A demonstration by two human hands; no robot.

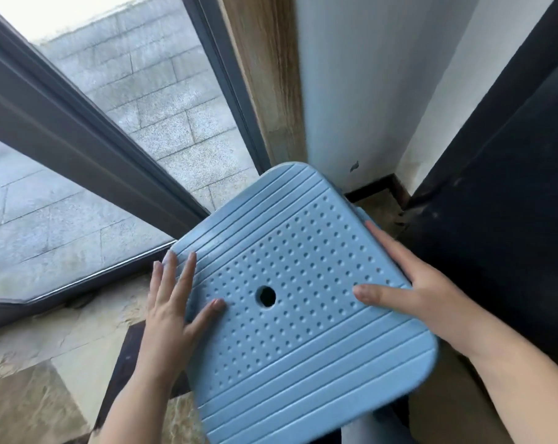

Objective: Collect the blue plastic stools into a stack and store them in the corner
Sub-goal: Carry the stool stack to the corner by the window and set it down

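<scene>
One blue stool (303,302) — two hands (172,302)

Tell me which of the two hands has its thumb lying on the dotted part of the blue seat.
Both do; the left hand alone keeps its fingers flat on top, whereas the right hand wraps the stool edge.

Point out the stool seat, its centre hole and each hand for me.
stool seat (303,341): head view, dimpled top.
centre hole (265,296): head view, dark opening.
left hand (175,302): head view, back of hand.
right hand (424,290): head view, back of hand.
</scene>
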